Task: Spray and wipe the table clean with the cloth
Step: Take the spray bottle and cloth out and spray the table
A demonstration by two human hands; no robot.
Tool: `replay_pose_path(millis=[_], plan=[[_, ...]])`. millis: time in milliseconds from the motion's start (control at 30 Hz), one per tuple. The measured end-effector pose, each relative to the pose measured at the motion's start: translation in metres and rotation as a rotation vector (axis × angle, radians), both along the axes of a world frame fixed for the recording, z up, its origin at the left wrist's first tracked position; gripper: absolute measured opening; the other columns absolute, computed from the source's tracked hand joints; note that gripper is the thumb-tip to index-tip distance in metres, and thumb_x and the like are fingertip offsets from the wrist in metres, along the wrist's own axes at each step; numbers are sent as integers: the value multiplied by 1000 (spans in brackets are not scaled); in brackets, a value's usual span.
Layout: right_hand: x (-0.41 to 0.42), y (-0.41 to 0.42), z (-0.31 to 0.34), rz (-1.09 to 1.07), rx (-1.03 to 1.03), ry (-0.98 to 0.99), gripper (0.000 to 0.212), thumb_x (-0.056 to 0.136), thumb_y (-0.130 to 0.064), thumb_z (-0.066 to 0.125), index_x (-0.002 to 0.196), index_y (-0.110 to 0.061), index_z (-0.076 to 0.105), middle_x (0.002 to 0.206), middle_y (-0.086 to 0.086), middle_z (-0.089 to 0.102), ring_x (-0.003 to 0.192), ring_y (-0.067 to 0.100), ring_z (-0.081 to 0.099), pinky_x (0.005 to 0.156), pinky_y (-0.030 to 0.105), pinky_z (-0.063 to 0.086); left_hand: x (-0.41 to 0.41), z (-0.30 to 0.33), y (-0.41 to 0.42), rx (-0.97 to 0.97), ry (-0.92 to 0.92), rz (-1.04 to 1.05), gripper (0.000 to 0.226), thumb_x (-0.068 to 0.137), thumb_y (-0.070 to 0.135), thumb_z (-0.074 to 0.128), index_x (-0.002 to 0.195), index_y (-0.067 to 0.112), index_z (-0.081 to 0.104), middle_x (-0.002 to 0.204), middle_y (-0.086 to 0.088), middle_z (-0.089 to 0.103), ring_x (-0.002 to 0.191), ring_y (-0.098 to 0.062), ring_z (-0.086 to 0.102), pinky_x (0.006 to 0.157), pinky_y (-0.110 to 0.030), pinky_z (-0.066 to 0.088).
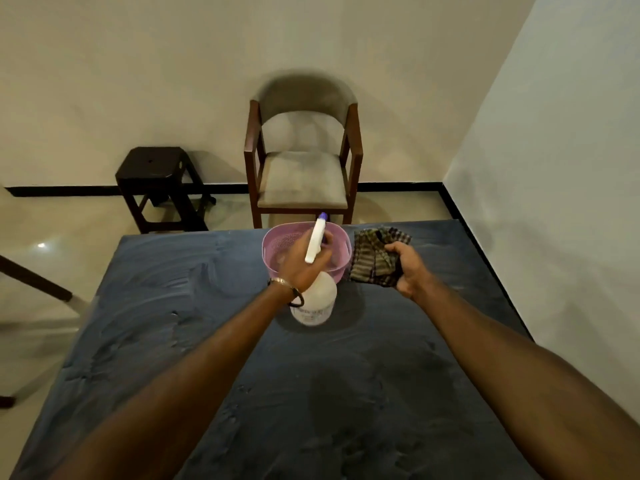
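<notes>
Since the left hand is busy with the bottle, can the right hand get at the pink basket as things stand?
Probably yes. The right hand sits just right of the pink basket with nothing between them, but its grip is full of the checked cloth, which it would have to drop or carry along.

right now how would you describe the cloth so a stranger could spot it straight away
Start at the blue table and go to its far edge, in front of the wooden chair. The cloth lies crumpled just right of the pink basket, gripped by the right hand. It is the only soft, checked thing there, in dull green and dark stripes.
</notes>
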State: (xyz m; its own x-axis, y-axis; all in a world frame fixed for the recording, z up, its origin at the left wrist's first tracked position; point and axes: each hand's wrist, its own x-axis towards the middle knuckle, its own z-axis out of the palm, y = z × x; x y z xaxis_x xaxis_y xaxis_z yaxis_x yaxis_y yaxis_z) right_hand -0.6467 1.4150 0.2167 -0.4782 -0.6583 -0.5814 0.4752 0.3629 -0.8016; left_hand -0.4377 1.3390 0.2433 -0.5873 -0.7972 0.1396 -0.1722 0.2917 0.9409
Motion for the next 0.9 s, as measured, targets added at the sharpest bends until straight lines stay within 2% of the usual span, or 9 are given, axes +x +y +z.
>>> replay_pose_path(millis=[133, 200, 300, 367, 467, 533, 667, 800, 900], plan=[[-4, 20, 9, 46, -53, -39, 33, 96, -23, 44, 99, -6, 71, 88, 13, 77, 90, 31, 69, 90, 47, 54, -3, -22, 60, 59, -102, -77, 14, 92, 7, 54, 104, 9, 61, 91, -3, 62, 80, -15, 60, 69, -20, 51], [-5, 30, 8, 61, -77, -68, 33, 96, -24, 43, 99, -6, 71, 86, 12, 77, 87, 29, 69, 88, 45, 54, -4, -35, 84, 99, -161, -56, 14, 90, 16, 55, 101, 14, 64, 90, -1, 65, 79, -14, 61, 70, -24, 50], [-6, 46, 3, 88, -84, -91, 33, 95, -23, 44, 102, -5, 71, 95, 15, 76, 95, 32, 69, 97, 49, 52, -8, -41, 114, 123, -206, -29, 28, 80, 34, 53, 97, 17, 68, 91, 1, 69, 78, -9, 62, 71, -27, 49], [-7, 54, 0, 97, -68, -101, 33, 96, -22, 44, 100, -5, 71, 96, 15, 75, 95, 32, 68, 94, 49, 53, -13, -41, 128, 154, -202, -21, 35, 77, 39, 53, 93, 13, 70, 90, -2, 71, 80, -15, 66, 72, -31, 52], [-8, 63, 0, 87, -68, -111, 30, 97, -21, 44, 96, -6, 71, 86, 12, 77, 88, 28, 70, 78, 41, 56, -22, -41, 140, 263, -171, 10, 19, 83, 23, 58, 80, 7, 68, 77, -6, 73, 74, -33, 68, 64, -47, 57], [-10, 66, -1, 78, -71, -126, 30, 97, -21, 44, 96, -6, 70, 83, 10, 77, 87, 27, 70, 74, 39, 55, -26, -42, 143, 295, -174, 21, 15, 86, 14, 58, 75, 7, 65, 71, -9, 72, 73, -37, 69, 60, -48, 57], [-14, 70, -2, 52, -94, -123, 32, 97, -21, 45, 110, -5, 69, 95, 13, 75, 92, 29, 69, 78, 41, 55, -27, -41, 149, 265, -171, -82, 16, 83, 25, 59, 84, 11, 68, 84, -9, 71, 81, -25, 69, 59, -33, 58], [-16, 67, -1, 40, -124, -125, 30, 97, -22, 44, 105, -6, 69, 100, 14, 73, 92, 28, 68, 77, 40, 54, -21, -51, 153, 307, -217, -60, 21, 79, 29, 58, 77, 9, 66, 74, -9, 70, 71, -25, 68, 67, -45, 57], [-16, 66, -3, 41, -139, -129, 30, 98, -22, 44, 105, -6, 69, 102, 14, 73, 95, 29, 68, 83, 41, 55, -14, -58, 153, 336, -214, -30, 10, 88, 18, 59, 82, 11, 62, 73, -8, 67, 67, -23, 66, 65, -42, 57]])
